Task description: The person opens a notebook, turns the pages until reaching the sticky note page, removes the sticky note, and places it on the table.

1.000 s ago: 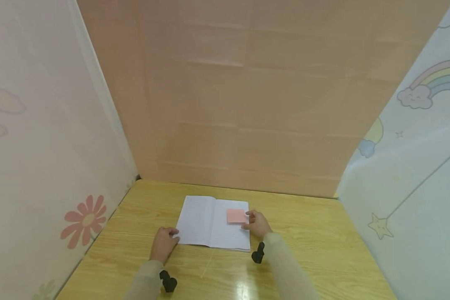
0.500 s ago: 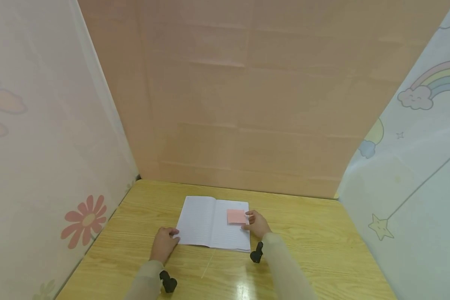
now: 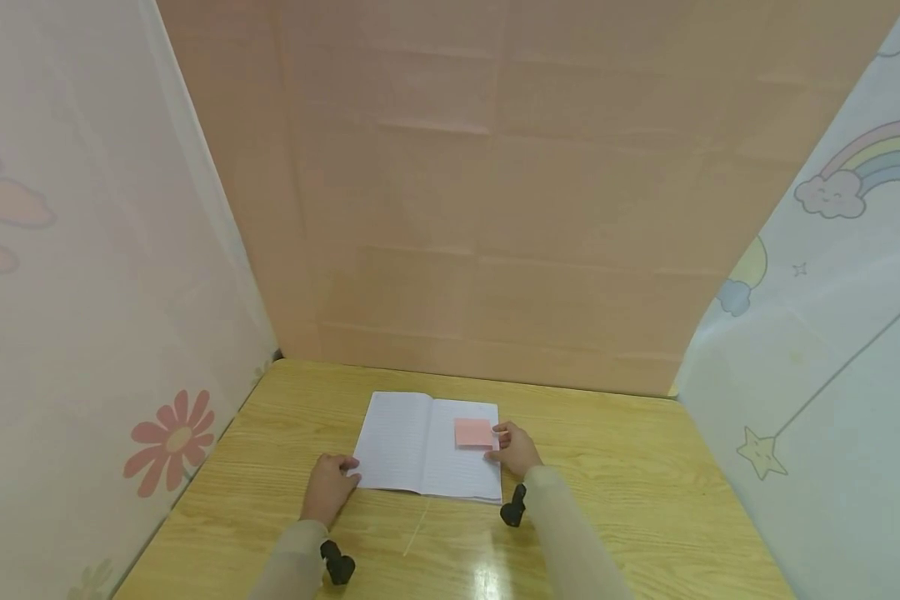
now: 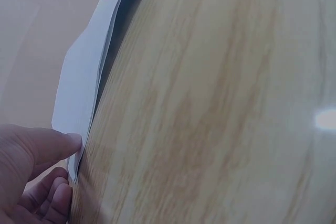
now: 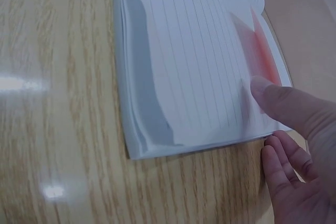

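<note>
An open lined notebook lies flat on the wooden table, with a pink sticky note on the upper part of its right page. My left hand grips the notebook's lower left edge; in the left wrist view its thumb lies on the page while the fingers curl at the edge below. At the right edge, beside the sticky note, my right hand holds the notebook the same way. The right wrist view shows that thumb on the page, near the note, which stands up slightly from the paper.
The wooden table reaches back to a tan paper-covered wall. Pale walls with printed drawings stand at left and right. A black wrist camera sits on each sleeve.
</note>
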The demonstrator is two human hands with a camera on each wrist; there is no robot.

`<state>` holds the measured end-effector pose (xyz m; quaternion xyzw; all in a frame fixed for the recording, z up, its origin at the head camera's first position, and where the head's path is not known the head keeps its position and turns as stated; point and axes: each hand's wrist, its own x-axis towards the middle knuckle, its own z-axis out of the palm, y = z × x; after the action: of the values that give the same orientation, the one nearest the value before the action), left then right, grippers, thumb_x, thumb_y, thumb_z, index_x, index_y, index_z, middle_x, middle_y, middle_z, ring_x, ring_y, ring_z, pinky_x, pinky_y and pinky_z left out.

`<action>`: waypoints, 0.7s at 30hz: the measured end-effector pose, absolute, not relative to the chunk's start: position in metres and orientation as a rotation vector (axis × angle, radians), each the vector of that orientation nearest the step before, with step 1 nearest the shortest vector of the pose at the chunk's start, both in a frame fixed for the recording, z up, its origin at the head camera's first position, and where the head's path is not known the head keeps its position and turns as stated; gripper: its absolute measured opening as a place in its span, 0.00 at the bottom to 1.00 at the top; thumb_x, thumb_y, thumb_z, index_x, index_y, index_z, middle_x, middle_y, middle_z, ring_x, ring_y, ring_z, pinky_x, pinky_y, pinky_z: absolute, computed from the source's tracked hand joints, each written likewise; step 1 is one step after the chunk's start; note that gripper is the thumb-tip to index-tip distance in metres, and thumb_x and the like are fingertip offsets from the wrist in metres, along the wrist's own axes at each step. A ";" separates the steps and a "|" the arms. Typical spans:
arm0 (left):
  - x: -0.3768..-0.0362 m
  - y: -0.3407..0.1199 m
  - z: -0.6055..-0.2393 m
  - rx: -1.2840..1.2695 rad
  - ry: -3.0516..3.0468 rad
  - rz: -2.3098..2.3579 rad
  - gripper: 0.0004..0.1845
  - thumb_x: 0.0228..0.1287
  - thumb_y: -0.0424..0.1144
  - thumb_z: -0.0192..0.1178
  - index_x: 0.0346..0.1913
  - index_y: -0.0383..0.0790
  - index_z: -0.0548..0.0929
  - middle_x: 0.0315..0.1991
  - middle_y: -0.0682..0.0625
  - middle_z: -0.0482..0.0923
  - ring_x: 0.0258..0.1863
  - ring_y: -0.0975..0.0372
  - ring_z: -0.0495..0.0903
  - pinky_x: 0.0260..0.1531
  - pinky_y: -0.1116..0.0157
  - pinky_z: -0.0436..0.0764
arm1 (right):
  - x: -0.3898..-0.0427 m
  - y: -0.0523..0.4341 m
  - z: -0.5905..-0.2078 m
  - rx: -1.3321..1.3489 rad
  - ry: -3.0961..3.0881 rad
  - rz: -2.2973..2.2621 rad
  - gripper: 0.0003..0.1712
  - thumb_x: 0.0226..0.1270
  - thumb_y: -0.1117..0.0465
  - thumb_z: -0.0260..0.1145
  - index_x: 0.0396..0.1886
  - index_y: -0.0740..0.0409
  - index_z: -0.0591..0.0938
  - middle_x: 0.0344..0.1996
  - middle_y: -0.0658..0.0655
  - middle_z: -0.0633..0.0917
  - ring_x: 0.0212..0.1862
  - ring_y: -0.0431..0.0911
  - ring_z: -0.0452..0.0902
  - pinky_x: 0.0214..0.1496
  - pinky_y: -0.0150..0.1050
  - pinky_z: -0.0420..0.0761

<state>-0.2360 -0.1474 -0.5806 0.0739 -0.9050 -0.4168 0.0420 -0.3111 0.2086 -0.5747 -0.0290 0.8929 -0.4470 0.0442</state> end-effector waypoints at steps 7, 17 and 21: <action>-0.236 -0.148 -0.581 0.237 -2.780 -1.272 0.09 0.56 0.31 0.66 0.41 0.33 0.86 0.41 0.40 0.77 0.41 0.53 0.76 0.44 0.53 0.78 | -0.311 0.208 -0.575 -0.096 2.732 -1.353 0.29 0.51 0.65 0.76 0.54 0.63 0.77 0.40 0.58 0.80 0.43 0.50 0.75 0.46 0.47 0.78; -0.237 -0.146 -0.582 0.243 -2.776 -1.269 0.09 0.55 0.31 0.67 0.40 0.34 0.86 0.43 0.40 0.78 0.43 0.52 0.77 0.45 0.52 0.78 | -0.314 0.205 -0.577 -0.068 2.752 -1.351 0.24 0.52 0.65 0.75 0.50 0.60 0.80 0.35 0.55 0.79 0.39 0.47 0.73 0.41 0.41 0.76; -0.237 -0.147 -0.582 0.242 -2.773 -1.266 0.09 0.55 0.31 0.67 0.39 0.34 0.86 0.43 0.40 0.78 0.43 0.51 0.77 0.46 0.51 0.78 | -0.313 0.203 -0.576 -0.050 2.744 -1.383 0.20 0.53 0.68 0.74 0.47 0.60 0.81 0.34 0.55 0.80 0.39 0.48 0.73 0.40 0.40 0.76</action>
<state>-0.2372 -0.1465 -0.5819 0.0789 -0.9061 -0.4136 0.0416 -0.3132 0.2032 -0.5761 -0.0162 0.8924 -0.4497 0.0340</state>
